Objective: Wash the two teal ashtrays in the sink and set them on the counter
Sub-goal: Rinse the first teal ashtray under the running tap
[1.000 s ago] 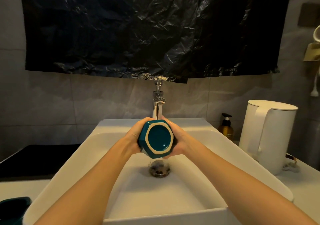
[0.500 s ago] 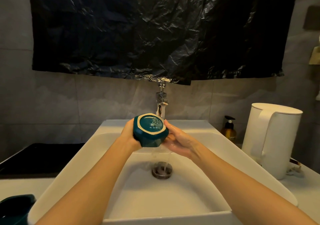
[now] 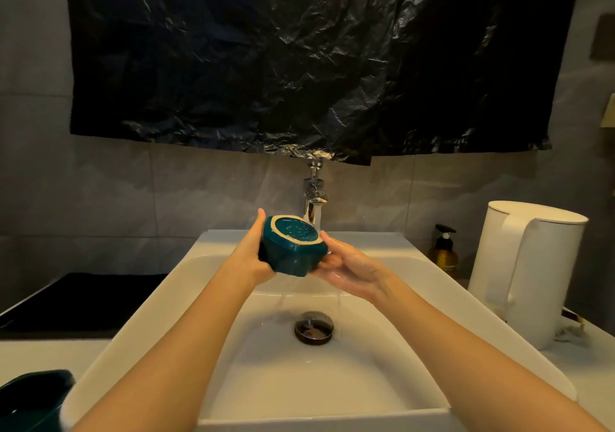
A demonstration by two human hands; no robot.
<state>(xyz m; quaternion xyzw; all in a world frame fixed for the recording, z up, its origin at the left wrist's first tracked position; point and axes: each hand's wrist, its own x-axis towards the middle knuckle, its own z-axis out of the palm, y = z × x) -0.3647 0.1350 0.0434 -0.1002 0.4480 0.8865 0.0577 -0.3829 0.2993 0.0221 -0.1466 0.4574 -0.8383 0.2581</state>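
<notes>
rinsing goes best if the left hand (image 3: 254, 260), clenched round the ashtray (image 3: 293, 254) just under the tap (image 3: 314, 196), tilts it slowly while the right hand (image 3: 352, 271), fingers straight, rubs its wet side.

The ashtray (image 3: 293, 255) wears a glossy, wet teal glaze, with a pale matt ring on its upper face. The sink (image 3: 159, 301) looks like smooth, shiny white ceramic, and the tap (image 3: 314, 198) is polished chrome metal. Above hangs a crinkled, glossy black plastic sheet (image 3: 299, 65). The kettle (image 3: 532, 265) is smooth matt white, the wall tiles (image 3: 199, 192) dull grey stone
</notes>
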